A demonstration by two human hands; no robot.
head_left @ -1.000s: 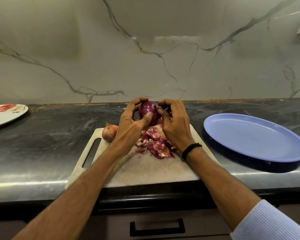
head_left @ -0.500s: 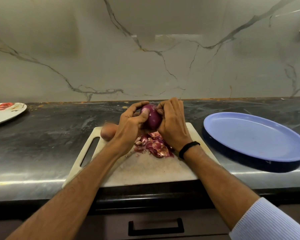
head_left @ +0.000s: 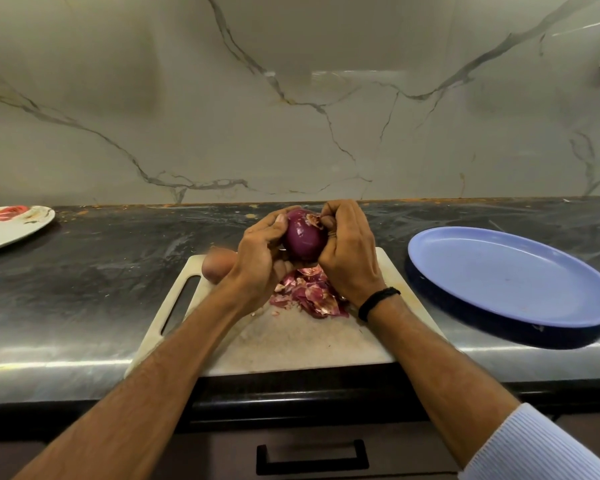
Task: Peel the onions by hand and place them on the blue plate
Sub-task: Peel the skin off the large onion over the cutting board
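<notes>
Both hands hold the onion [head_left: 303,237] above the board [head_left: 291,341]: left grip [head_left: 260,258] cups it, right grip [head_left: 349,251] pinches loose skin at its top. Peels [head_left: 309,292] lie beneath; a second onion [head_left: 217,266] sits half hidden behind the left hand. The blue plate [head_left: 506,275] lies right, a white plate [head_left: 11,226] far left on the desk [head_left: 84,271].

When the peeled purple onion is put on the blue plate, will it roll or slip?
The purple onion looks round and glossy, so it probably rolls easily and may feel slippery. The blue plate has a raised rim, which should likely stop it.
</notes>
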